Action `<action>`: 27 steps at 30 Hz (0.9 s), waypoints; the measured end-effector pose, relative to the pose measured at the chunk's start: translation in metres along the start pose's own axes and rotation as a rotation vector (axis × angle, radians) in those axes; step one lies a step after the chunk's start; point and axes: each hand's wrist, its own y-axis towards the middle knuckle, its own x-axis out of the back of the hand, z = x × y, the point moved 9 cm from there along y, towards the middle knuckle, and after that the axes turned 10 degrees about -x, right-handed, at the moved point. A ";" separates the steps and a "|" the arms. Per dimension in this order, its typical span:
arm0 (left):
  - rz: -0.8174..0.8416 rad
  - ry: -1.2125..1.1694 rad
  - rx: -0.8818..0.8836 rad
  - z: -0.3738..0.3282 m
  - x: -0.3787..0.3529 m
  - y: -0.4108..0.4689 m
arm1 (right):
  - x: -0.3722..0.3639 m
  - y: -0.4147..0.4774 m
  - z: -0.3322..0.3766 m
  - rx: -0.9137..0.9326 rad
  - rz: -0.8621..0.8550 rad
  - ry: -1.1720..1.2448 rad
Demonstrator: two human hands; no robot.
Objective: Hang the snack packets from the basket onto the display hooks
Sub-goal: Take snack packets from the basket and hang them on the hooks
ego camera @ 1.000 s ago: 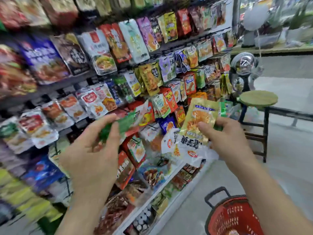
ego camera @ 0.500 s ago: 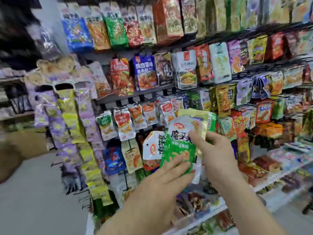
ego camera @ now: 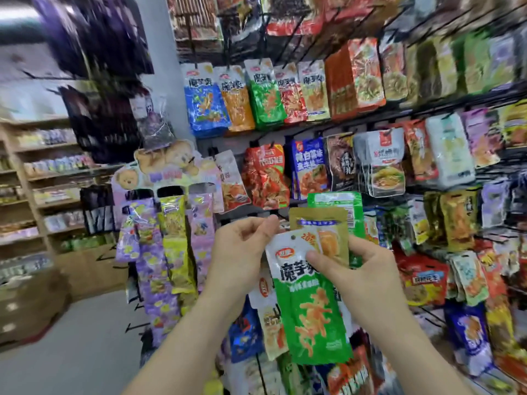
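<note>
Green-and-white plastic, the front packet (ego camera: 310, 315) is in both hands below and to the right of the bear-topped card (ego camera: 162, 163), so hanging it is under way but not done; its hang hole (ego camera: 293, 237) is on no hook; the left hand (ego camera: 242, 252) has its grip closed in what looks like a pinch on the packet's top left corner; the right hand (ego camera: 362, 277) has its grip closed round a fan of packets, thumb (ego camera: 313, 256) pressed on the front one, with an olive packet (ego camera: 319, 223), a plain green packet (ego camera: 336, 199) and a white packet (ego camera: 263, 289) behind it; so at least four are left to hang; a matching green packet (ego camera: 266, 104) hangs above and right of the card, likely the target row; bare hooks (ego camera: 133, 327) show below the card; the basket is out of view, so what remains in it cannot be told; against half a second ago, the left hand has gone from lying flat on the packet's lower face to its top corner, the olive packet is newly uncovered, and the view has swung so the card sits nearer the middle.
</note>
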 end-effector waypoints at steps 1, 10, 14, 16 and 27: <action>-0.006 -0.021 0.032 0.006 0.002 0.006 | -0.004 0.005 0.000 0.006 0.003 -0.010; 0.031 -0.111 -0.056 -0.002 -0.008 0.061 | -0.001 0.067 0.014 0.058 -0.019 0.046; 0.035 -0.064 -0.063 -0.002 -0.025 0.084 | 0.004 0.099 0.023 0.119 0.044 0.010; -0.016 0.006 -0.102 -0.004 -0.031 0.099 | 0.008 0.118 0.025 0.147 0.078 0.001; -0.102 0.317 -0.463 -0.082 -0.084 0.193 | 0.038 0.235 0.076 0.287 0.263 0.038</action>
